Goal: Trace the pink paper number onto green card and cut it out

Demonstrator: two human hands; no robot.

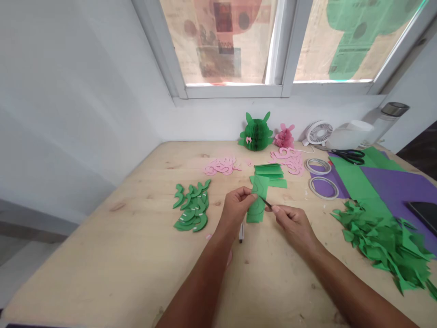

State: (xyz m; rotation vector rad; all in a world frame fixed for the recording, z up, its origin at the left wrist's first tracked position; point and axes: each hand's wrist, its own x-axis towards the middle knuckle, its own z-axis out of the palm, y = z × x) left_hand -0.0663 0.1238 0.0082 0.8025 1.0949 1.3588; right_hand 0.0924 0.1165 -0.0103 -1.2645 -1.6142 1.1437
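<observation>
My left hand (238,202) is closed, pinching the left edge of a green paper strip (256,214) held above the table. Curved lines are drawn on this strip. My right hand (293,222) is closed round a thin dark pointed tool (265,202), its tip against the strip near my left fingertips. Whether it is a pen or a scissor blade I cannot tell. Just beyond the strip lies a stack of green paper pieces (269,170). A small white and black object (241,233) sits below my left hand, partly hidden. Curved green cutouts (194,209) lie to the left.
Pink paper curls (223,166) lie farther back. Green scraps (389,246), tape rolls (323,187), black-handled scissors (348,156) and purple sheets (392,182) cover the right side. A green honeycomb paper figure (257,135), a pink one (284,137) and a small fan (318,132) stand by the wall.
</observation>
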